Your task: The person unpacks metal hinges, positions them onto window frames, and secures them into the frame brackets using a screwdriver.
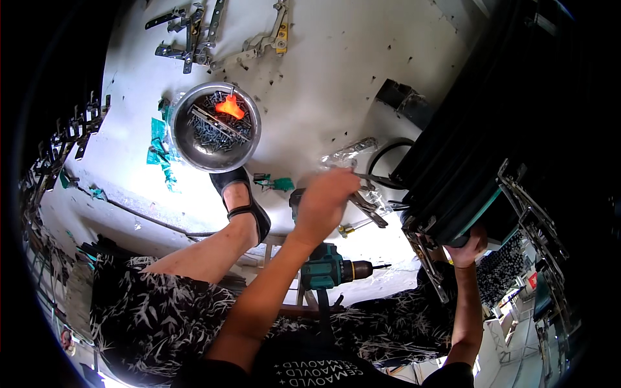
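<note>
At four o'clock from the left hand, metal linkage could be dropped if weakly held; blurred fingers' grip cannot be told

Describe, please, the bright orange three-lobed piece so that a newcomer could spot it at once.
On the pale floor, just beyond the black strapped shoe, find the round, shiny metal bowl. Inside, among small, dark, screw-like pieces and beside long metal strips, lies the bright orange three-lobed piece. Its vivid colour sets it apart from its dark and grey neighbours.
</note>
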The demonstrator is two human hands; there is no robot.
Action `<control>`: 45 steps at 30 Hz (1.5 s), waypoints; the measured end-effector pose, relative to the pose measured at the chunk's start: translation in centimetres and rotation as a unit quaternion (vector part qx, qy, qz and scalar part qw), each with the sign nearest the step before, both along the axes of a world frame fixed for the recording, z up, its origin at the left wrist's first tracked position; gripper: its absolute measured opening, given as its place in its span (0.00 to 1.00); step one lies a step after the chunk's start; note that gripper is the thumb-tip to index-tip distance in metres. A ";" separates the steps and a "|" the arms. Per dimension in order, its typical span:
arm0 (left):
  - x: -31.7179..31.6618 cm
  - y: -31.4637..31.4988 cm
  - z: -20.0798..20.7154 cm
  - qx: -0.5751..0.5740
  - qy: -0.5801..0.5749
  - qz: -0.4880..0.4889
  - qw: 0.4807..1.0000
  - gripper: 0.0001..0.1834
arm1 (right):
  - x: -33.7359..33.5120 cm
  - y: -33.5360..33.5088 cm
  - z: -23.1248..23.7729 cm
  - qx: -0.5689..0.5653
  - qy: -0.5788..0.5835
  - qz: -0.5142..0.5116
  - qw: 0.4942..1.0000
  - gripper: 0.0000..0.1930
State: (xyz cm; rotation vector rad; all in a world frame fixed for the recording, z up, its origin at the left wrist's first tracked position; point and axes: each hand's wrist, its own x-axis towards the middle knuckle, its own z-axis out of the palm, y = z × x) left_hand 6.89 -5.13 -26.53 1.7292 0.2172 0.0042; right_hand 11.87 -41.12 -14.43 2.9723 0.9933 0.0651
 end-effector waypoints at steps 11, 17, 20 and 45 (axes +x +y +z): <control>0.9 -2.1 1.1 -0.004 -0.025 -0.023 0.999 0.20 | 0.4 0.7 0.8 0.001 -0.006 -0.003 1.000 0.43; 1.1 -2.3 0.3 -0.007 -0.045 -0.015 0.999 0.20 | 0.6 1.4 0.7 -0.012 -0.020 0.003 1.000 0.44; 1.2 -2.4 0.2 -0.007 -0.042 -0.022 0.999 0.19 | 0.5 1.3 0.6 -0.012 -0.024 0.003 1.000 0.45; 1.6 -1.6 -1.2 -0.048 0.008 -0.075 0.996 0.20 | 0.4 0.9 0.6 -0.019 -0.023 0.003 1.000 0.44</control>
